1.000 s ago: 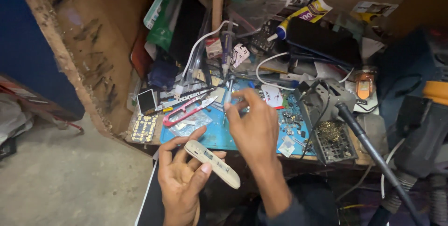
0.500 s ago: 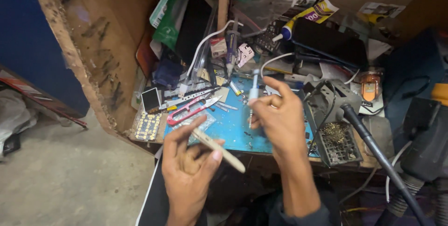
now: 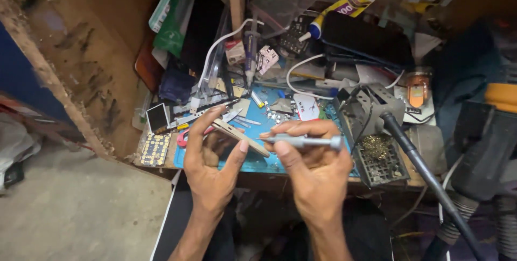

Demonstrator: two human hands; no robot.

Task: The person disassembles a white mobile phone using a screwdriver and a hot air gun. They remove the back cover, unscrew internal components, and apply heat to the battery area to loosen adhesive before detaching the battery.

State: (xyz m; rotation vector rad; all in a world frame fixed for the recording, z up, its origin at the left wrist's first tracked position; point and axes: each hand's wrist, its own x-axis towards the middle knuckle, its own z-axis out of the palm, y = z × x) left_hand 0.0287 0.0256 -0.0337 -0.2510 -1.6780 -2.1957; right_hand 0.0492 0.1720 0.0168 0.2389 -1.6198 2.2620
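Hands meet over the front edge of a blue mat [image 3: 258,158] on a crowded bench. The left hand [image 3: 212,166] is closed around a pale flat strip [image 3: 239,137], pinched between thumb and fingertips. Its long axis runs from upper left to lower right, the lower end pointing toward the right hand [image 3: 315,172]. What the strip is cannot be made out; fingers cover part of it.

The right hand grips a grey screwdriver [image 3: 304,141], fingers curled over the shaft. It lies nearly level, the round cap to the right and the tip to the left, toward the strip's lower end. The tip is too fine to see, so whether it touches the strip is unclear.

Behind the hands, small parts, tweezers and white cables lie in a heap, hard to tell apart. Right of the mat sits a grey stand [image 3: 377,158] holding brass wool, crossed by a dark handle [image 3: 425,175] cut off at the lower edge. Both forearms leave the picture at the bottom.
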